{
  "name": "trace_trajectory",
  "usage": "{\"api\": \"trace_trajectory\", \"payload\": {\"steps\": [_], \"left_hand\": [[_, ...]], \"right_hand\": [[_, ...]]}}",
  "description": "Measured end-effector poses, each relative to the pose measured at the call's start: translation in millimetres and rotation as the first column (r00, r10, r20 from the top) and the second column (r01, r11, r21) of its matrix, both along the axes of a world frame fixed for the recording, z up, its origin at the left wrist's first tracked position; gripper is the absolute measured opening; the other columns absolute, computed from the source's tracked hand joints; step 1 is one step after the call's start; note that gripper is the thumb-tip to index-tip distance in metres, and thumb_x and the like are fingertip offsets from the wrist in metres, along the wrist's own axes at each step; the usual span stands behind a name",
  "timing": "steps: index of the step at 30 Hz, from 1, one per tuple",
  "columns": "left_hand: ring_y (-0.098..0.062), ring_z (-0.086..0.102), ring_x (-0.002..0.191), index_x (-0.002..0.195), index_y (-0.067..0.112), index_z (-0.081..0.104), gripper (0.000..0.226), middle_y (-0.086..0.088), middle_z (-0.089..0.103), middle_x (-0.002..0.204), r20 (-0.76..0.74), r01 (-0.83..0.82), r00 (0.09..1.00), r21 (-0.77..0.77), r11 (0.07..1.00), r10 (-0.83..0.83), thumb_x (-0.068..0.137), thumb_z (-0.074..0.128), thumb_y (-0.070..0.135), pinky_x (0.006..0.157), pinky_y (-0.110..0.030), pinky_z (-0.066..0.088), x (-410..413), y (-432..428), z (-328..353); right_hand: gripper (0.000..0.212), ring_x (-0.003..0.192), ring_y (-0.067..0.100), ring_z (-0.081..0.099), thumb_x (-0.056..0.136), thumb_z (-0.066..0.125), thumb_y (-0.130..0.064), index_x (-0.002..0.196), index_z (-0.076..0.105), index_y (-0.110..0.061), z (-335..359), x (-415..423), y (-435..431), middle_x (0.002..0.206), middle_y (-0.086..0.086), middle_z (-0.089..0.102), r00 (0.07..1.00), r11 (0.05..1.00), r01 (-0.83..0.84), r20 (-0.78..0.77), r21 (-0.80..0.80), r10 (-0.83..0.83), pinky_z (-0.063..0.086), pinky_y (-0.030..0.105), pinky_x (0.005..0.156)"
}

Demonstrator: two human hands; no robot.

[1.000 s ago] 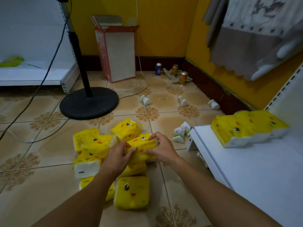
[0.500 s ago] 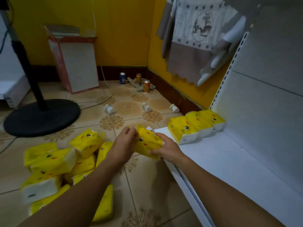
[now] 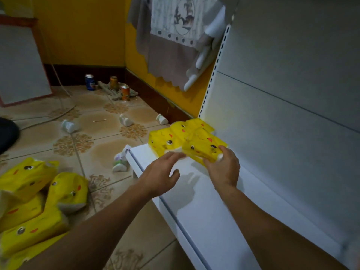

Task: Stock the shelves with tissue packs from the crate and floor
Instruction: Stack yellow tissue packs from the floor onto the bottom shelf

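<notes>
My right hand [image 3: 224, 168] grips a yellow tissue pack [image 3: 202, 147] with a cartoon face, held just above the white shelf [image 3: 204, 211] beside a row of yellow packs [image 3: 167, 138] standing at the shelf's far end. My left hand [image 3: 161, 176] hovers over the shelf's front edge with fingers spread, its fingertips near the held pack but holding nothing. A pile of several more yellow packs [image 3: 39, 201] lies on the tiled floor at the lower left.
Three drink cans [image 3: 114, 85] and a rag sit in the far corner. Small white packets [image 3: 120, 162] lie scattered on the floor near the shelf end. A cloth [image 3: 171, 45] hangs on the yellow wall. A fan base [image 3: 7, 133] shows at the left edge.
Both hands lifted one pack from the floor pile and carried it right to the shelf. My left hand has let go; my right hand alone holds it beside the row.
</notes>
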State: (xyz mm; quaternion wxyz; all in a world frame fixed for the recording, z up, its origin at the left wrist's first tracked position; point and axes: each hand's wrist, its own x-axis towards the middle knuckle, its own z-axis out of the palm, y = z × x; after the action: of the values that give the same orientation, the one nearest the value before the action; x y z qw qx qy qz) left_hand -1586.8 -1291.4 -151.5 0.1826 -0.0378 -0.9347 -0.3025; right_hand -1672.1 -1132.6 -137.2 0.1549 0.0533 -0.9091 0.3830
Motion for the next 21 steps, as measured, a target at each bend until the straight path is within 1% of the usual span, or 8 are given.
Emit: {"api": "trace_trajectory", "payload": {"steps": [3, 5, 7, 10, 12, 14, 17, 21], "left_hand": [[-0.02, 0.046, 0.121, 0.125, 0.019, 0.052, 0.039, -0.002, 0.051, 0.132, 0.175, 0.087, 0.982, -0.116, 0.989, -0.066, 0.089, 0.043, 0.028, 0.098, -0.03, 0.038, -8, 6, -19], [-0.022, 0.047, 0.119, 0.121, 0.019, 0.056, 0.05, -0.003, 0.054, 0.128, 0.282, 0.12, 0.957, -0.158, 0.98, -0.072, 0.081, 0.033, 0.038, 0.099, -0.032, 0.038, -9, 4, -32], [-0.022, 0.047, 0.118, 0.12, 0.02, 0.057, 0.058, -0.002, 0.054, 0.127, 0.336, 0.12, 0.941, -0.196, 0.973, -0.048, 0.076, 0.027, 0.044, 0.098, -0.031, 0.038, -9, -2, -44], [-0.023, 0.05, 0.115, 0.117, 0.019, 0.061, 0.075, -0.003, 0.056, 0.123, 0.333, 0.102, 0.942, -0.195, 0.975, -0.031, 0.067, 0.016, 0.053, 0.095, -0.029, 0.041, -7, -13, -56], [-0.027, 0.055, 0.108, 0.109, 0.016, 0.066, 0.069, -0.006, 0.061, 0.117, 0.291, 0.084, 0.956, -0.176, 0.981, -0.03, 0.069, 0.02, 0.049, 0.092, -0.03, 0.043, -6, -19, -63], [-0.027, 0.056, 0.107, 0.108, 0.015, 0.067, 0.056, -0.006, 0.062, 0.117, 0.262, 0.058, 0.965, -0.17, 0.984, -0.012, 0.076, 0.029, 0.042, 0.091, -0.03, 0.043, -4, -21, -67], [-0.024, 0.052, 0.113, 0.114, 0.017, 0.065, 0.049, -0.004, 0.058, 0.123, 0.269, 0.01, 0.963, -0.158, 0.987, 0.033, 0.076, 0.04, 0.036, 0.094, -0.029, 0.041, -3, -18, -67], [-0.021, 0.052, 0.113, 0.115, 0.019, 0.064, 0.066, -0.001, 0.057, 0.123, 0.26, -0.022, 0.964, -0.129, 0.991, 0.055, 0.07, 0.027, 0.051, 0.093, -0.028, 0.041, -2, -16, -71]], "right_hand": [[0.064, 0.121, 0.032, 0.043, 0.076, 0.073, -0.02, 0.134, 0.048, -0.009, -12, -9, 18, 0.134, 0.012, 0.049, 0.993, 0.996, 0.093, 0.068, 0.007, -0.094, 0.035, 0.035, 0.098], [0.057, 0.119, 0.036, 0.046, 0.077, 0.067, -0.013, 0.131, 0.05, -0.006, -25, -12, 30, 0.131, 0.016, 0.051, 0.978, 0.988, 0.153, 0.142, 0.023, -0.155, 0.036, 0.036, 0.098], [0.051, 0.118, 0.038, 0.048, 0.077, 0.063, -0.008, 0.127, 0.053, -0.003, -36, -15, 38, 0.127, 0.02, 0.054, 0.957, 0.982, 0.187, 0.219, 0.037, -0.191, 0.037, 0.037, 0.098], [0.046, 0.118, 0.038, 0.048, 0.079, 0.063, -0.009, 0.124, 0.055, -0.001, -40, -27, 45, 0.124, 0.024, 0.055, 0.94, 0.977, 0.214, 0.267, 0.019, -0.211, 0.038, 0.036, 0.096], [0.048, 0.117, 0.038, 0.049, 0.081, 0.064, -0.013, 0.127, 0.053, -0.007, -38, -38, 45, 0.125, 0.022, 0.05, 0.925, 0.97, 0.243, 0.298, 0.019, -0.237, 0.041, 0.038, 0.093], [0.048, 0.113, 0.039, 0.051, 0.081, 0.065, -0.016, 0.127, 0.051, -0.011, -34, -50, 43, 0.124, 0.02, 0.045, 0.906, 0.963, 0.269, 0.337, 0.005, -0.255, 0.044, 0.038, 0.09], [0.051, 0.115, 0.038, 0.051, 0.08, 0.068, -0.014, 0.128, 0.05, -0.011, -31, -68, 39, 0.128, 0.02, 0.045, 0.896, 0.954, 0.289, 0.372, -0.078, -0.241, 0.042, 0.036, 0.093], [0.056, 0.124, 0.033, 0.046, 0.082, 0.063, -0.008, 0.135, 0.046, -0.009, -37, -78, 32, 0.134, 0.016, 0.05, 0.902, 0.919, 0.311, 0.379, -0.244, -0.204, 0.038, 0.033, 0.099]]}}
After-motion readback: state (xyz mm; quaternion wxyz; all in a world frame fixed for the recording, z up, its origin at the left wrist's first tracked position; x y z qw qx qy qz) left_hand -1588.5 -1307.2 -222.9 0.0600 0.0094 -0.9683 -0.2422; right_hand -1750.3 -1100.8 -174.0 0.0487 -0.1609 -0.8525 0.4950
